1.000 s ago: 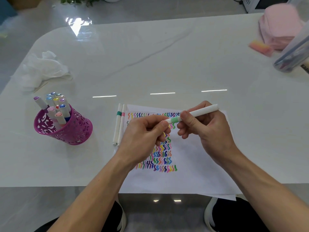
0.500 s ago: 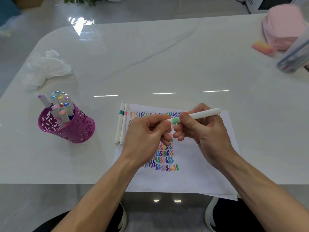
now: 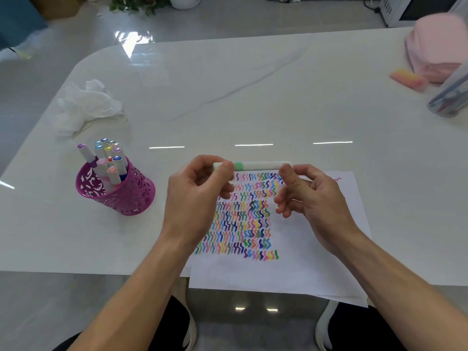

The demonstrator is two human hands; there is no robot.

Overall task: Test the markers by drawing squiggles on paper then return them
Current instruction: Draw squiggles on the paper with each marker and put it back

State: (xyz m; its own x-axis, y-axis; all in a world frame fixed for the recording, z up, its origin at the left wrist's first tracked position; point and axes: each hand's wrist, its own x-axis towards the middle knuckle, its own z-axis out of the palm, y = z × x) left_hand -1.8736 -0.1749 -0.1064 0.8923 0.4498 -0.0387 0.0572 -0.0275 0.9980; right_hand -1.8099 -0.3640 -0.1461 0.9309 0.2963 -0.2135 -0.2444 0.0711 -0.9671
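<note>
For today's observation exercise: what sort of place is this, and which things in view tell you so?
Probably a home or office craft spot, not a classroom: a glossy white marble-look table, a magenta cup of markers, and a potted plant on a tiled floor beyond.

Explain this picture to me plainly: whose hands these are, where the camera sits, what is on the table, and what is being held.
No machine here: a person works bare-handed, and the camera is worn on the head, looking down. The left hand and right hand hold a white marker with a green band level between them, one at each end, above a paper covered in coloured squiggles. On the white table stand a purple cup of markers at left, with crumpled tissue behind it. Pink things at far right are blurred.
</note>
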